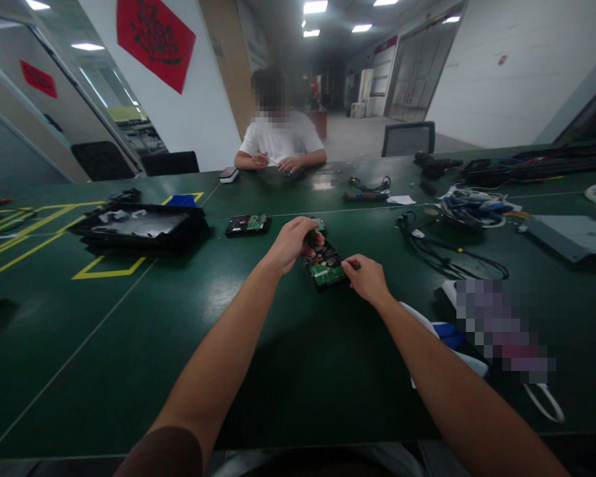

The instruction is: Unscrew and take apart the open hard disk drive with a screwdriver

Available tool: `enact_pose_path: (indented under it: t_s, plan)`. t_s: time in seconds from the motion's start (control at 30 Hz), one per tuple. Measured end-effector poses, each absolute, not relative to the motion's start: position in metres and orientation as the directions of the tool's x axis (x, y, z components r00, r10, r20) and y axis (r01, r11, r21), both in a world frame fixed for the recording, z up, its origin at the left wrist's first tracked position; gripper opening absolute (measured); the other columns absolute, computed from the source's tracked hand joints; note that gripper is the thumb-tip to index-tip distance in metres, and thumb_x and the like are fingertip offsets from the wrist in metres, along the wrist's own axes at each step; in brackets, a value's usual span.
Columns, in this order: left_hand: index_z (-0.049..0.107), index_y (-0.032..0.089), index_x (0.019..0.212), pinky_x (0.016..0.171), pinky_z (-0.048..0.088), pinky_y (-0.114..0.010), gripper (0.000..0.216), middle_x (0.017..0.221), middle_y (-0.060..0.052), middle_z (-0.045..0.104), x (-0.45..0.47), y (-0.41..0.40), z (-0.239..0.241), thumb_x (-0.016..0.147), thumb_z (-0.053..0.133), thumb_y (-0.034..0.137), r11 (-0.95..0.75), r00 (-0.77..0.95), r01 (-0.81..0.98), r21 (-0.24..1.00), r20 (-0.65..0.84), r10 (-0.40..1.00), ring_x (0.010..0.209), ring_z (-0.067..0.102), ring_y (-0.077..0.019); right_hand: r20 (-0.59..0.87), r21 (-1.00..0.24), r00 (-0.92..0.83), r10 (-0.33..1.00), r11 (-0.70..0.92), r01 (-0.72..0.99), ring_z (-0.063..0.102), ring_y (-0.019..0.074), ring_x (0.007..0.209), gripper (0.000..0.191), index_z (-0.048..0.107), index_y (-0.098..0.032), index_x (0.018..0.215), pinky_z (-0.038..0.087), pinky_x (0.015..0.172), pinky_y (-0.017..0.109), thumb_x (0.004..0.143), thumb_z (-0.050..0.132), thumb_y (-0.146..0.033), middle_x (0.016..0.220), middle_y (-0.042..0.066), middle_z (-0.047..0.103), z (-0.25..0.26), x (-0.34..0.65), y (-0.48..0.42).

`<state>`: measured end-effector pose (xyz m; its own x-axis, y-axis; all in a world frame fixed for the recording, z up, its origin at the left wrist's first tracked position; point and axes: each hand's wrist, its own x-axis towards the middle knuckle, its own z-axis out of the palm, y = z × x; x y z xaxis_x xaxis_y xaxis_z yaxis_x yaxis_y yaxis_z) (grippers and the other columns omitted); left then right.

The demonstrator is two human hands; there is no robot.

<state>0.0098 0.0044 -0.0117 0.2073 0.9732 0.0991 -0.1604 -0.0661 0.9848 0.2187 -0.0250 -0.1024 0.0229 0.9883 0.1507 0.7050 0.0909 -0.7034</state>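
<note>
A black hard drive (326,270) with a green circuit board lies on the green table in front of me. Over its far left part, my left hand (293,244) is closed, fingers curled round something dark and upright that I cannot make out. My right hand (366,278) has its thumb and fingertips closed on the drive's right edge. Just beyond my left hand, another green board (320,225) shows in part. A second hard drive (247,224) lies apart to the left.
A black tray (139,225) sits at the left. To the right are black cables (447,255), a cable bundle (474,209), a grey metal box (569,235) and a blurred-out phone-like object (501,331). Across the table (129,371) sits a person (281,142) in white, handling something small.
</note>
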Motion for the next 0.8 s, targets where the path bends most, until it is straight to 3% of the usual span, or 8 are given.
enact_pose_path:
  t_s: [0.13, 0.33, 0.6, 0.8]
  plan:
    - [0.061, 0.018, 0.090, 0.053, 0.051, -0.026, 0.027, 0.080, -0.007, 0.069, 0.0103, 0.0050, -0.0122, 0.082, 0.066, 0.043, -0.063, 0.164, -0.180, 0.982, 0.093, 0.982, 0.075, 0.067, -0.0196, 0.141, -0.721, 0.016, 0.990, 0.092, 0.687, 0.066, 0.0096, 0.056, 0.023, 0.072, -0.021, 0.101, 0.049, 0.056, 0.023, 0.096, 0.059, -0.039, 0.099, 0.002, 0.076, -0.1014, 0.2190, -0.0265]
    - [0.068, 0.017, 0.076, 0.052, 0.045, -0.021, 0.024, 0.082, -0.006, 0.064, 0.0082, 0.0058, -0.0126, 0.082, 0.062, 0.039, -0.159, 0.159, -0.073, 0.984, 0.169, 0.973, 0.080, 0.061, -0.0177, 0.139, -0.719, 0.009, 0.990, 0.095, 0.689, 0.067, 0.0101, 0.058, 0.024, 0.073, -0.022, 0.103, 0.050, 0.056, 0.023, 0.096, 0.059, -0.040, 0.105, 0.003, 0.076, -0.1035, 0.2201, -0.0261]
    - [0.066, 0.019, 0.094, 0.056, 0.045, -0.024, 0.028, 0.084, -0.005, 0.069, 0.0116, 0.0008, -0.0124, 0.084, 0.066, 0.045, -0.086, 0.329, -0.120, 0.989, 0.122, 0.937, 0.077, 0.065, -0.0174, 0.141, -0.707, 0.012, 0.990, 0.092, 0.701, 0.067, 0.0106, 0.059, 0.024, 0.073, -0.022, 0.102, 0.049, 0.060, 0.024, 0.096, 0.058, -0.039, 0.100, 0.002, 0.076, -0.1019, 0.2196, -0.0263]
    - [0.063, 0.019, 0.085, 0.057, 0.046, -0.024, 0.026, 0.084, -0.007, 0.070, 0.0116, -0.0002, -0.0108, 0.083, 0.065, 0.044, -0.107, 0.275, -0.099, 0.989, 0.131, 0.952, 0.080, 0.065, -0.0188, 0.130, -0.723, 0.018, 0.991, 0.082, 0.686, 0.067, 0.0109, 0.058, 0.023, 0.072, -0.022, 0.102, 0.049, 0.059, 0.024, 0.096, 0.057, -0.038, 0.099, 0.003, 0.076, -0.1015, 0.2190, -0.0269]
